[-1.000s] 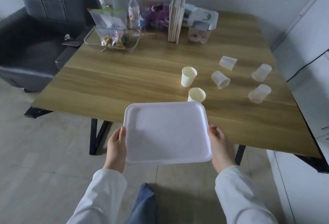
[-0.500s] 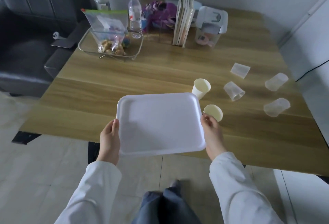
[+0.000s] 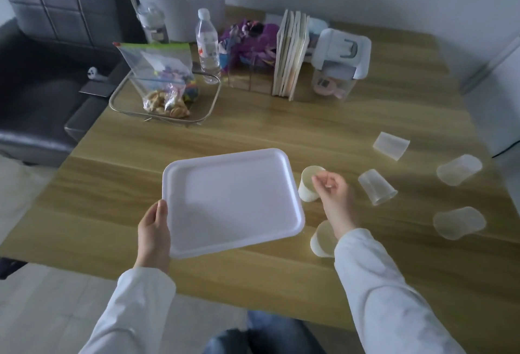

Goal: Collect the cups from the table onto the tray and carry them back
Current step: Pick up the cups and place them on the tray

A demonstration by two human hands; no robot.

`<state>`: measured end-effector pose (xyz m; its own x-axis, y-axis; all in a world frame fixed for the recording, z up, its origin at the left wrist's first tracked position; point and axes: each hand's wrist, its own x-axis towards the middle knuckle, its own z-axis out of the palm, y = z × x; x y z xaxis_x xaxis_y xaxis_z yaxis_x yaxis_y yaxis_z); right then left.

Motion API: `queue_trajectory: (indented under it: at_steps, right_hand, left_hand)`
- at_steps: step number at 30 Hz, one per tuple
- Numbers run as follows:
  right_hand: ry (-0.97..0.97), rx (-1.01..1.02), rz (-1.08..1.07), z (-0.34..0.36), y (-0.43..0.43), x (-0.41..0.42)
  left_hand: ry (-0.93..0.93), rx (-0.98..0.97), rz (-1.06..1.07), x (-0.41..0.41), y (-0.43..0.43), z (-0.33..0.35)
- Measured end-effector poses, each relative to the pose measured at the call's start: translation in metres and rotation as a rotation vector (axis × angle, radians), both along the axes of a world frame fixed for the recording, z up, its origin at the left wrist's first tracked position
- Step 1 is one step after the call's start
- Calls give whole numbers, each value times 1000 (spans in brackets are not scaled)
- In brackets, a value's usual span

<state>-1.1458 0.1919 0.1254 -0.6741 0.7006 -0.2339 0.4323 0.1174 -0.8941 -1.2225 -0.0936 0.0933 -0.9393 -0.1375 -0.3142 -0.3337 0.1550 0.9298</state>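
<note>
My left hand [image 3: 154, 234] grips the left edge of an empty white tray [image 3: 233, 201] held over the wooden table [image 3: 253, 134]. My right hand [image 3: 333, 193] is off the tray, fingers loosely curled at the rim of an upright white paper cup [image 3: 307, 188]; I cannot tell whether it touches it. A second white paper cup [image 3: 322, 239] stands under my right forearm. Several clear plastic cups lie on their sides to the right: one [image 3: 377, 187] close by, one [image 3: 391, 145] farther back, and two [image 3: 458, 170] [image 3: 458, 222] near the right edge.
At the back of the table stand a wire basket with a snack bag [image 3: 164, 94], a water bottle [image 3: 207, 47], upright books [image 3: 291, 55], and a clear lidded container [image 3: 339, 63]. A dark sofa [image 3: 42, 72] sits to the left.
My right hand has let go of the tray's right edge and moved to the upright paper cup. The tray, now in my left hand alone, has come forward over the table.
</note>
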Motion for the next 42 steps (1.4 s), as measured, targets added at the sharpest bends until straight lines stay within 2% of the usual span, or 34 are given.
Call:
queue_trajectory:
  at_steps: [5, 12, 17, 24, 32, 38, 42]
  right_hand:
    - [-146, 282, 91, -3, 36, -9]
    - [-355, 378, 356, -27, 41, -25]
    - [-370, 409, 361, -35, 41, -32]
    - [-327, 433, 292, -23, 44, -35]
    - [-144, 644, 221, 50, 58, -55]
    - [63, 570, 357, 91, 13, -93]
    - [76, 538, 464, 84, -22, -116]
  left_hand:
    - [-53, 10, 63, -15, 6, -12]
    - [-106, -3, 105, -32, 9, -18]
    - [-121, -18, 70, -47, 13, -20]
    - [-117, -25, 14, -60, 26, -12]
    - [-112, 9, -80, -70, 56, -10]
    - [-74, 41, -170, -71, 82, 0]
    - [-67, 73, -188, -71, 91, 5]
